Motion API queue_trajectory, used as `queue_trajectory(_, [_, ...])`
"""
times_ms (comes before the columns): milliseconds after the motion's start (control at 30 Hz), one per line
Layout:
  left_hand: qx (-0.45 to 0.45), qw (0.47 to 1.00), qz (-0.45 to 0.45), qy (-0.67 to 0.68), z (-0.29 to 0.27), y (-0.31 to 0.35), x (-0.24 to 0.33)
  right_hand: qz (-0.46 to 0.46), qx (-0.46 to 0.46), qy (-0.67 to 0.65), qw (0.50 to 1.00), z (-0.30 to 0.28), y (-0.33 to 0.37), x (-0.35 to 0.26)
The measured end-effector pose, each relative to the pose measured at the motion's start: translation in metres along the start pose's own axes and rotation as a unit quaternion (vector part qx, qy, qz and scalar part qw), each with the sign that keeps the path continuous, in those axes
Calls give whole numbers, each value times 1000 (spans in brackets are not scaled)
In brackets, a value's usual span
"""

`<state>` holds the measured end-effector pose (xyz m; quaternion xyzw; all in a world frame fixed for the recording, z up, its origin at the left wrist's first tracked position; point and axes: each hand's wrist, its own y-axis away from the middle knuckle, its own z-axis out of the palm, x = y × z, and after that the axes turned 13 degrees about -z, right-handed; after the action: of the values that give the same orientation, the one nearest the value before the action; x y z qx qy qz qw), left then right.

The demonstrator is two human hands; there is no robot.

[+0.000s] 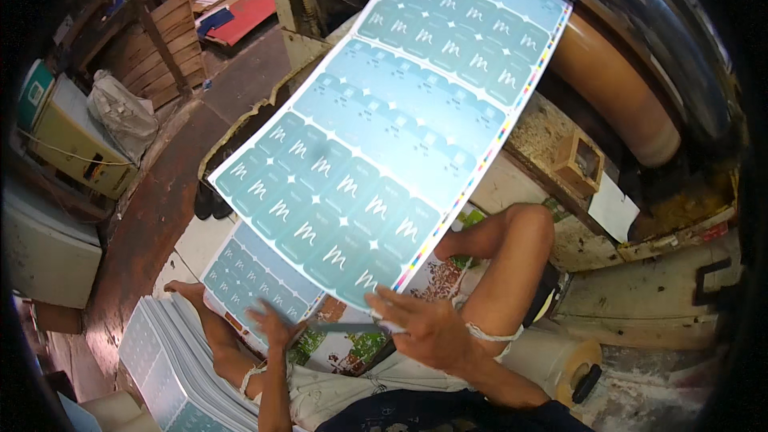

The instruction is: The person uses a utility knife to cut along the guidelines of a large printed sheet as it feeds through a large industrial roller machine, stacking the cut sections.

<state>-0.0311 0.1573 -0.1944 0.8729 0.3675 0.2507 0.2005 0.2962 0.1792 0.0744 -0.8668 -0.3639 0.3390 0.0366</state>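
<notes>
A long printed sheet (376, 124) in pale blue and teal, with rows of white lettering, slopes down from the roller toward my lap. My right hand (428, 336) is closed at its lower right corner, fingertips over the edge. A thin grey-green flat strip (344, 326) reaches leftward from beside the right thumb; whether that hand also grips it is hard to tell. My left hand (272, 324) lies with fingers spread, slightly blurred, at the edge of a second printed sheet (248, 268), which lies partly under the first.
A shiny metal roller (672, 24) and a brown roll (616, 80) stand at upper right. A thick stack of printed sheets (172, 360) is by my left leg. A small wooden box (578, 162) rests on the machine ledge. A film roll (552, 364) lies at lower right.
</notes>
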Motion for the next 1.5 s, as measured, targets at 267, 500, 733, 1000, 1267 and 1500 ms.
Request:
queue_trajectory(267, [-343,680,31,647,-93,122,190,-38,-79,46,995,6,5,7])
queue_trajectory(500, [-220,726,109,643,-81,125,149,128,-28,-332,934,-83,-4,58])
queue_trajectory(733, [-175,755,124,619,-88,111,124,146,444,-171,867,-214,-11,206])
queue_trajectory(1000, [-154,787,123,584,-74,102,73,148,456,-76,874,-336,-54,348])
queue_trajectory(1267, [-155,771,67,614,-86,116,49,229,421,-65,875,-300,-54,339])
queue_trajectory(1500, [-114,765,51,632,-88,150,52,-9,292,479,828,-335,-61,340])
